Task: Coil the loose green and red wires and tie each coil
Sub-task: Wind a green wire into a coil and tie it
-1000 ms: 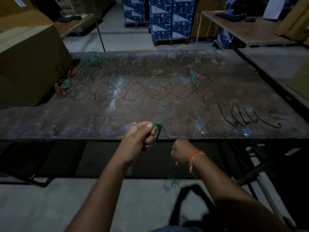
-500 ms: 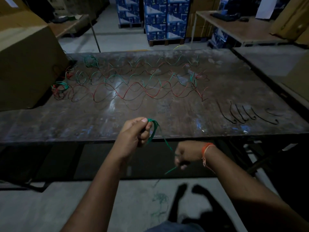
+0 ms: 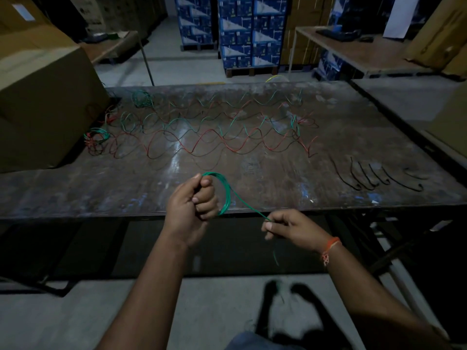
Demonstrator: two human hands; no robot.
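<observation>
left hand point(image 3: 192, 205) fisted round green coil point(image 3: 225, 193) at the table point(image 3: 75, 195) near edge; right hand point(image 3: 288, 227) pinches its tail off the edge.

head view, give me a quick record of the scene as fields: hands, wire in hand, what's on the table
left hand: left hand grips a green coil above the near table edge
right hand: right hand pinches the green wire tail that leads off the coil
tail end: hangs below the right hand, blurred
table: dark worn table
loose wires: wavy green and red wires spread across the far half
small bundles: small coiled bundles at the far left by a cardboard box
black ties: black ties in a row on the right
coil tied: not yet
</observation>
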